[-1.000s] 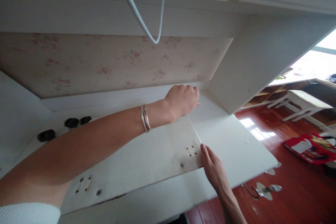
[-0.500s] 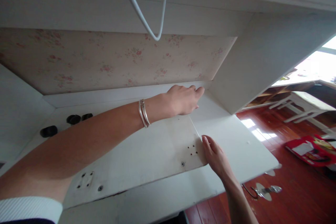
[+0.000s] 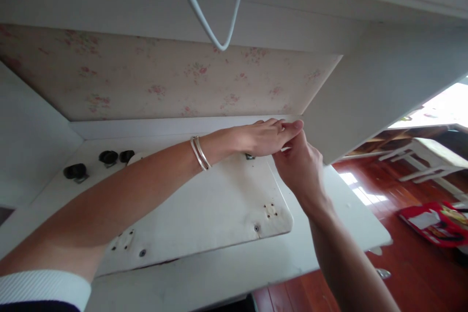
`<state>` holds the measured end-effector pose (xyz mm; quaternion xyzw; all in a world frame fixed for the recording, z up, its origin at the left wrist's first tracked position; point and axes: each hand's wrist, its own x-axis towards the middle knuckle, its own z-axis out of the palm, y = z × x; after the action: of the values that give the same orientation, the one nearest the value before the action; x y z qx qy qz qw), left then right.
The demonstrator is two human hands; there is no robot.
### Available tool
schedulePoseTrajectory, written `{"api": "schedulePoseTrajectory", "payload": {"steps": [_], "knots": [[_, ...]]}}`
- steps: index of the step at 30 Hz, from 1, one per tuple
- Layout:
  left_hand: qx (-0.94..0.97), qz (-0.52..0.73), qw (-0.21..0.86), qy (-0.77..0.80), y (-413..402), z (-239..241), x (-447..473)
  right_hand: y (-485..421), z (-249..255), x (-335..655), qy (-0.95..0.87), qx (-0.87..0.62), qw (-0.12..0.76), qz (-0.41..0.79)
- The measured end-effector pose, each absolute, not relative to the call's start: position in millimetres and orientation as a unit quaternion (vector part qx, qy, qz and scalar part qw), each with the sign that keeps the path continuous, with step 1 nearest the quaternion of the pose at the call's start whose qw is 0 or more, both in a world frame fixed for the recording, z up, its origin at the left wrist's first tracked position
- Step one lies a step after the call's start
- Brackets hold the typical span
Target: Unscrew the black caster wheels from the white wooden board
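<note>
A white board (image 3: 204, 204) with rounded corners lies flat on a white desktop (image 3: 351, 209). Clusters of small holes and round metal fittings mark its near corners. My left hand (image 3: 266, 137), with silver bangles at the wrist, reaches across to the board's far right corner. Its fingers are closed, and whatever lies in them is hidden. Right beside it, touching its fingertips, my right hand (image 3: 302, 170) is closed in a pinch; I cannot make out what it holds. Under my left hand a small metal piece (image 3: 250, 156) peeks out on the board.
Several black casters (image 3: 108, 157) rest on the desktop at the far left. A white cable (image 3: 219, 45) hangs in front of the floral back panel (image 3: 164, 78). On the right, a white stool (image 3: 427, 153) and a red package (image 3: 435, 222) are on the wooden floor (image 3: 351, 180).
My right hand has left the board's right edge and moved up to meet my left hand. My left hand stays near the far corner. The view has shifted slightly.
</note>
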<state>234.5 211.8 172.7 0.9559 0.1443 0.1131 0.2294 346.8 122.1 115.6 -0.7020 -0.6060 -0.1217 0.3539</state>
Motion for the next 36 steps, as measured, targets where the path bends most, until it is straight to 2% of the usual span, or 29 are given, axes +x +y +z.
{"api": "schedulePoseTrajectory", "payload": {"steps": [3,5,8,11,14,16,22,30,36], "knots": [[0.931,0.125,0.315,0.137,215,170,226,125,117,343,-0.612,-0.700,0.331,-0.162],[0.916,0.163,0.317,0.186,220,157,217,126,120,346,-0.623,-0.692,0.318,-0.180],[0.878,0.225,0.226,0.358,237,119,198,126,130,356,-0.649,-0.688,0.259,-0.195],[0.835,0.156,0.118,0.514,256,72,179,129,146,362,-0.661,-0.714,0.137,-0.187],[0.814,0.119,0.097,0.561,269,34,166,137,158,360,-0.628,-0.754,0.017,-0.192],[0.805,0.097,0.097,0.576,272,16,163,145,162,357,-0.620,-0.758,-0.025,-0.200],[0.777,0.062,0.090,0.620,277,-10,161,159,165,357,-0.656,-0.736,-0.058,-0.155],[0.772,0.076,0.083,0.625,280,-16,155,164,170,387,-0.759,-0.648,-0.043,-0.043],[0.772,0.081,0.081,0.625,279,-17,156,176,172,386,-0.657,-0.733,-0.093,-0.149]]}}
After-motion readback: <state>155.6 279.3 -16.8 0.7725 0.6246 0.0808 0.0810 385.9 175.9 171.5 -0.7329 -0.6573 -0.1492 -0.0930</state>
